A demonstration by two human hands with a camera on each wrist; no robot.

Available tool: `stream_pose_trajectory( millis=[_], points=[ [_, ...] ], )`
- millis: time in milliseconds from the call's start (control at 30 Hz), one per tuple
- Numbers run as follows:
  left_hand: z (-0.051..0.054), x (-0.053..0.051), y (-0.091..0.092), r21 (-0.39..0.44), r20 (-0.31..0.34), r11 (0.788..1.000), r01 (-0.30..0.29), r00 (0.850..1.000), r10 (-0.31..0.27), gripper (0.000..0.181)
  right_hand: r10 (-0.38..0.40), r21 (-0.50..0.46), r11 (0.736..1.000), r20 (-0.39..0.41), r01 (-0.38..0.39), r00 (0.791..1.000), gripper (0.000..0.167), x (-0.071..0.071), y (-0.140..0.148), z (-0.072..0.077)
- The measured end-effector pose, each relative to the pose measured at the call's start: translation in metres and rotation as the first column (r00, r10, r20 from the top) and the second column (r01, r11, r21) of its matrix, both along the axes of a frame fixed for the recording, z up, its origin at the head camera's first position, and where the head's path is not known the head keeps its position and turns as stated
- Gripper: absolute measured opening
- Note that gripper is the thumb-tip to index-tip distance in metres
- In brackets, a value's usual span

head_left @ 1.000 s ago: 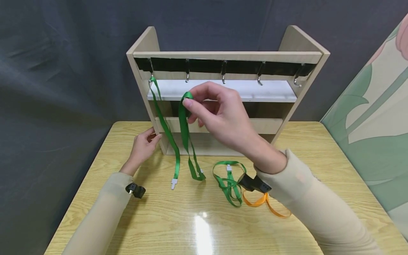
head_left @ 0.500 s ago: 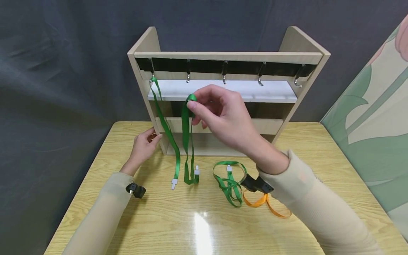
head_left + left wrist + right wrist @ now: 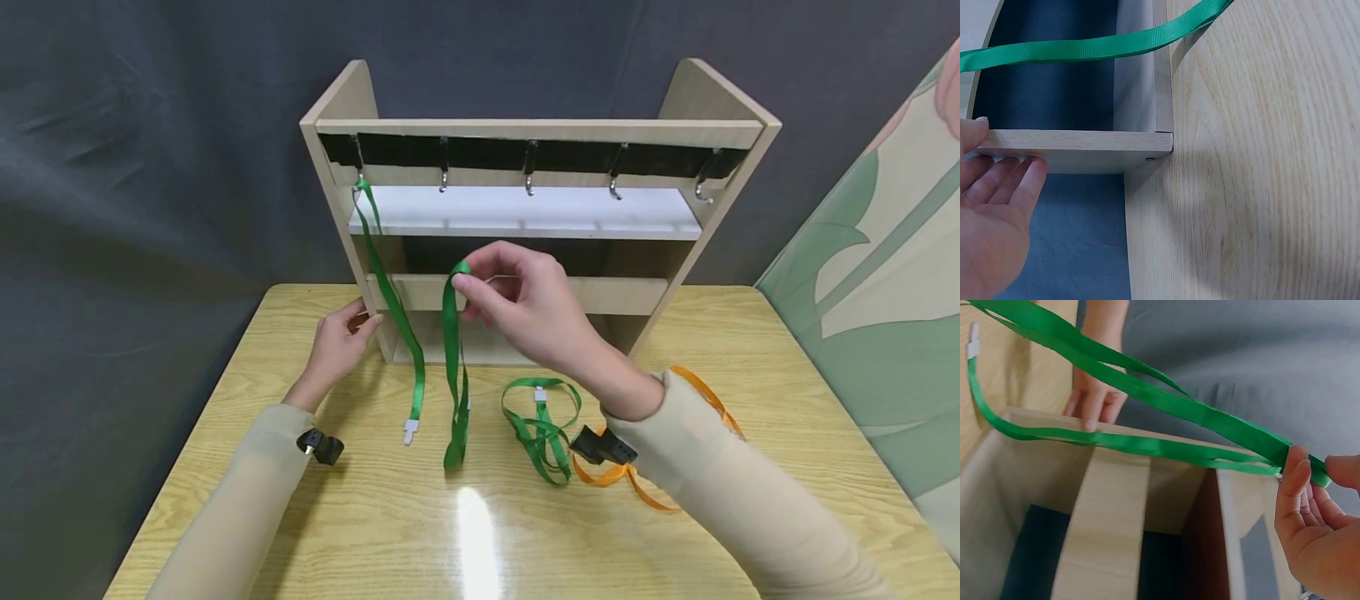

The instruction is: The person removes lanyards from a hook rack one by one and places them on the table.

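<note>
My right hand pinches the top loop of a green lanyard, which dangles in front of the wooden rack. In the right wrist view, thumb and fingers close on the folded strap. My left hand holds the lower left side panel of the rack; the left wrist view shows the thumb on the panel's front edge and the fingers behind it. Another green lanyard hangs from the leftmost hook, its white clip low over the table.
More metal hooks line the black strip to the right. On the table lie a coiled green lanyard and an orange lanyard, partly hidden under my right forearm. Dark cloth covers the wall behind.
My right hand has moved down and slightly right with the pinched lanyard, away from hook height. The lanyard's lower end swings lower. My left hand stays on the rack.
</note>
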State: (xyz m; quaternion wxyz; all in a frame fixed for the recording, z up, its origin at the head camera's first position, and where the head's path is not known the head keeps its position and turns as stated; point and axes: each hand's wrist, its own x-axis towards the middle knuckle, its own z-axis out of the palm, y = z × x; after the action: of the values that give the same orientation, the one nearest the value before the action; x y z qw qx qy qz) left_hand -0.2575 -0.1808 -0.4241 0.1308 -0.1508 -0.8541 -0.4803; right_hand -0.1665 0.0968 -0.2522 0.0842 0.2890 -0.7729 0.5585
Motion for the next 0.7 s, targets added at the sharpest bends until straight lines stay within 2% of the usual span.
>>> stream_pose_trajectory(
  millis=[367,700],
  points=[
    [-0.001,0.000,-0.001,-0.004,0.006,1.000,-0.005,1.000,0.005,0.034,-0.014,0.024,1.000,0.073,0.012,0.997,0.011,-0.016,0.005,-0.028],
    [0.000,0.000,0.000,0.007,0.008,1.000,-0.007,1.000,0.007,0.033,-0.029,0.055,0.998,0.080,0.024,0.996,0.012,-0.024,0.006,-0.046]
  ],
)
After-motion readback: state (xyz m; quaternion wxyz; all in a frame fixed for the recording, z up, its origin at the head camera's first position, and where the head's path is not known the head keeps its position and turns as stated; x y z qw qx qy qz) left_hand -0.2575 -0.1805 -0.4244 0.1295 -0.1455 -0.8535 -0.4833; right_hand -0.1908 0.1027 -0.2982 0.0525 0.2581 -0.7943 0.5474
